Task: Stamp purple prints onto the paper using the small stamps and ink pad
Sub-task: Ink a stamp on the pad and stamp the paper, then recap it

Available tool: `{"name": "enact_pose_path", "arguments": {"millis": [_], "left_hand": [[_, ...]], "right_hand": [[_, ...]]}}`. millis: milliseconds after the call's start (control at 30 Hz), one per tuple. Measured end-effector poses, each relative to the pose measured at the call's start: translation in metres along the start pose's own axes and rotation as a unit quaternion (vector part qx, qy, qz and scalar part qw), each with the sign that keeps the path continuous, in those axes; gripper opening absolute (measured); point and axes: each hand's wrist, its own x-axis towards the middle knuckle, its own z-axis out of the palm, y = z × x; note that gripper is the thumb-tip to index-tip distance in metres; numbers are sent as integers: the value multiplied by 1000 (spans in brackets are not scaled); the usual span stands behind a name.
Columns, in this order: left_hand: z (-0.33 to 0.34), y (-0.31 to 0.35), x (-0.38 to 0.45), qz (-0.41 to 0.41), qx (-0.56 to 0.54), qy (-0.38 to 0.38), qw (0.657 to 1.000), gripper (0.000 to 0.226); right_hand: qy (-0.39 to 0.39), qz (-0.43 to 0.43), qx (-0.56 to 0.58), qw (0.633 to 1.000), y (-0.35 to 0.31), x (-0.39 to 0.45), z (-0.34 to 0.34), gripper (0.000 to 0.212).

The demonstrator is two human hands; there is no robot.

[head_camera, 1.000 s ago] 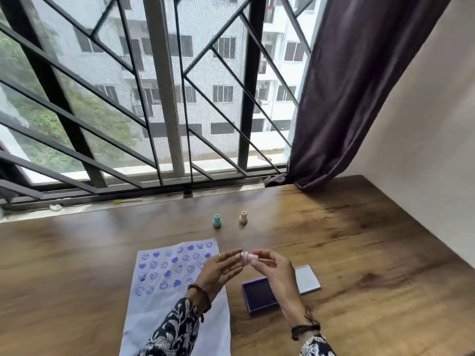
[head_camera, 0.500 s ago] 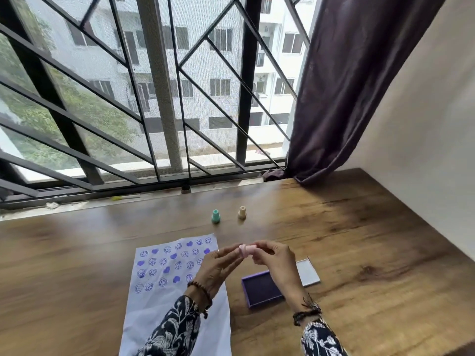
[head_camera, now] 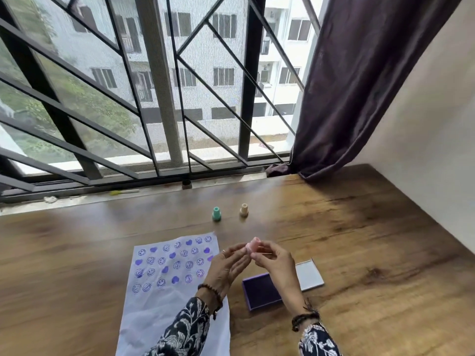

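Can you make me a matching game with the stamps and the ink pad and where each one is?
Things:
1. pink stamp
2. green stamp
3. ink pad
4. paper

Places:
A. standing near the window, beside the beige stamp
B. under the left hand
C. held up between both hands
D. open, under the right hand

Pairs: 1-C, 2-A, 3-D, 4-B

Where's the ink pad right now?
The open purple ink pad lies on the wooden table, right of the paper, partly under the right hand, its lid beside it.
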Motion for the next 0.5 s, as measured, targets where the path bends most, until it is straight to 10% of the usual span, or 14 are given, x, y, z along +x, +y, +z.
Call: {"name": "enact_pose_path", "arguments": {"millis": [500], "left_hand": [[79,-4,110,52,224,79,970,25]], "right_hand": [[110,-17,-170,979,16,127,-41,18]]}}
